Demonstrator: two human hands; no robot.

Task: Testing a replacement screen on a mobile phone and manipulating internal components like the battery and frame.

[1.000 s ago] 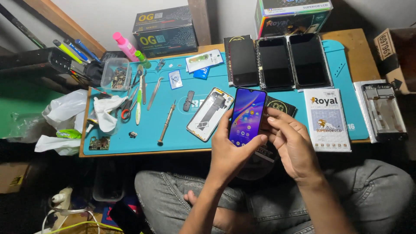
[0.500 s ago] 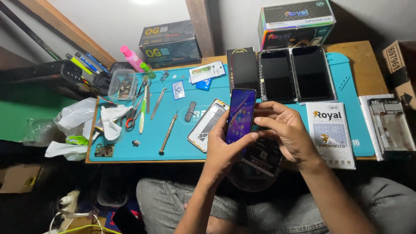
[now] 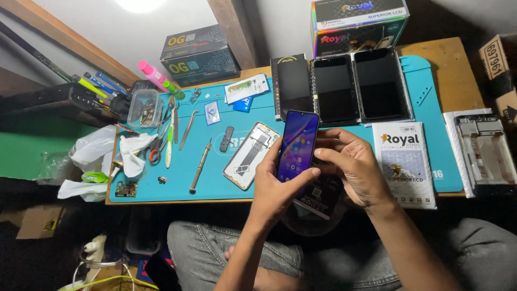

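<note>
- Your left hand [image 3: 277,188] is gripping a lit phone [image 3: 298,144] from its left edge, fingers clenched around the side, holding it upright over the front edge of the bench [image 3: 441,54].
- Your right hand [image 3: 353,167] is wrapping around the phone's right side, fingers curled against its edge and back, so both hands are grasping the same phone.
- A dark packet [image 3: 318,196] is lying just under the phone and your hands, at the bench edge.
- A blue mat [image 3: 215,178] is covering most of the bench.
- A small clear tub [image 3: 144,108] is sitting at the mat's back left corner, holding what look like tiny parts; they are too small to tell apart.
- A phone back frame [image 3: 251,155] is lying face up on the mat, just left of the phone.
- A screwdriver [image 3: 200,167], tweezers [image 3: 187,129] and scissors [image 3: 158,148] are lying on the mat further left.
- Three dark screens [image 3: 336,89] are resting side by side at the back of the mat.
- A white box [image 3: 406,161] is lying flat right of your right hand.
</note>
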